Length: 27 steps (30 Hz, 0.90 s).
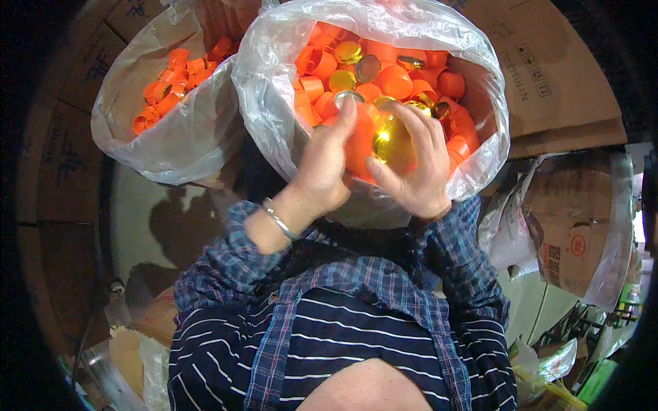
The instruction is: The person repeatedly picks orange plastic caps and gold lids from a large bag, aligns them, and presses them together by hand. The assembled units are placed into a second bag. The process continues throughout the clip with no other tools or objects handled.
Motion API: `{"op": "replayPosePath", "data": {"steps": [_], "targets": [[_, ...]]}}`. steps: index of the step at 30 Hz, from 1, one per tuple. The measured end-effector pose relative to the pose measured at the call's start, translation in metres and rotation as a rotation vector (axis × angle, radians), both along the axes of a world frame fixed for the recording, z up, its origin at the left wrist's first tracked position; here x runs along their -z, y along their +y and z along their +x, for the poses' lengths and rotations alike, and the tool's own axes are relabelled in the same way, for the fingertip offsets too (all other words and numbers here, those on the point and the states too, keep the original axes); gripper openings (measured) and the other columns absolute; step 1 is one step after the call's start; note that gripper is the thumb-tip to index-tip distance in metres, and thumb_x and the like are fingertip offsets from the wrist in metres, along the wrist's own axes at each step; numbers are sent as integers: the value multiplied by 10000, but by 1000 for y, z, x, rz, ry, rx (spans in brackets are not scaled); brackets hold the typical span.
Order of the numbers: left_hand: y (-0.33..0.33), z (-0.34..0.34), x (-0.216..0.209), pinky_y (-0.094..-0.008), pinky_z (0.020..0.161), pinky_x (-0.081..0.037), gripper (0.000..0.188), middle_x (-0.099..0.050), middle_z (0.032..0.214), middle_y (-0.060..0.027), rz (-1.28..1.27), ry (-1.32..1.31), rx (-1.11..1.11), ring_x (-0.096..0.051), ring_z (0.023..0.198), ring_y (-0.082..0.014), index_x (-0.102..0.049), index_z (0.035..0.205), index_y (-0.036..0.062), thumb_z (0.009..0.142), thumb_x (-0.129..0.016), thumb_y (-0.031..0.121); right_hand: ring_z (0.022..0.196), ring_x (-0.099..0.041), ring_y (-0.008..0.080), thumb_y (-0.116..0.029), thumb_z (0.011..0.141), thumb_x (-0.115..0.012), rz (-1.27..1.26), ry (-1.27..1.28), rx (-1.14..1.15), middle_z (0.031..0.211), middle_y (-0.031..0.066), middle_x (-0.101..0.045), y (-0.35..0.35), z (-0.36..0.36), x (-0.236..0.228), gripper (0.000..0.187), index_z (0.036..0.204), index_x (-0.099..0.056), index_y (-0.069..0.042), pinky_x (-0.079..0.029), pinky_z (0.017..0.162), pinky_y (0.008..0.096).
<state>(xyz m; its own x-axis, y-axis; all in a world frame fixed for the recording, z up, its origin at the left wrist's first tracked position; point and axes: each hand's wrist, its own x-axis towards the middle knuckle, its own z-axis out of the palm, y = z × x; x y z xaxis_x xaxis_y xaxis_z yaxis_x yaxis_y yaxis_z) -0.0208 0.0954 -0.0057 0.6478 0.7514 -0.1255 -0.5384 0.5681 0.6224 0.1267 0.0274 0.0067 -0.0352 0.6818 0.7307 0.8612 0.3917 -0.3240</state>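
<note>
My left hand (325, 162), with a silver bangle at its wrist, is closed around an orange plastic cap (360, 140), slightly blurred. Right beside it, my right hand (421, 168) curls its thumb and fingers about a shiny gold piece (389, 137), which faces the orange cap; whether the two touch I cannot tell. Both hands are over the near side of a large bag (267, 89) of clear plastic. Inside that bag lie many orange caps (395, 82) mixed with round gold discs (343, 81), some turned to a silvery or dark side.
To the left stands a second plastic-lined container (116, 123) with a smaller heap of orange caps (164, 89). Cardboard boxes (569, 75) line the back right, and another carton (569, 226) sits below them. Loose plastic wrapping (562, 359) lies at the lower right.
</note>
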Motion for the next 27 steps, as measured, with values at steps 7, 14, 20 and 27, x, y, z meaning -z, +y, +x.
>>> {"op": "replayPosePath", "data": {"steps": [7,14,20,27], "targets": [[147,-134,-63,-384,1085,-402,576,-618,1255,-201,873,812,-1116,-570,1218,-281,-480,1370,-84,967,-672,280,871,-713,294,-330,944,-671,-522,327,-81,969,156,-724,63,58,7,432,1176,-650,33,-555,789,396],[110,-87,-19,-282,857,-519,246,-698,1011,-56,1069,921,-594,-659,948,-146,-655,1144,42,934,-698,162,1058,-636,352,-311,865,-670,-873,-314,14,1109,181,-673,164,48,113,338,1082,-700,-53,-514,904,445],[104,-5,-12,-408,778,-546,291,-724,876,-147,1513,1247,308,-713,848,-301,-692,916,11,890,-694,301,1090,-608,341,-189,826,-700,-841,-478,50,1154,152,-651,198,50,178,303,1111,-725,-92,-503,937,465],[143,94,47,-459,806,-549,294,-718,1003,-128,2009,1380,945,-696,951,-336,-677,1134,142,851,-620,194,786,-580,85,-190,915,-707,-679,462,-5,841,26,-631,186,143,74,224,993,-650,12,-488,712,256]]}}
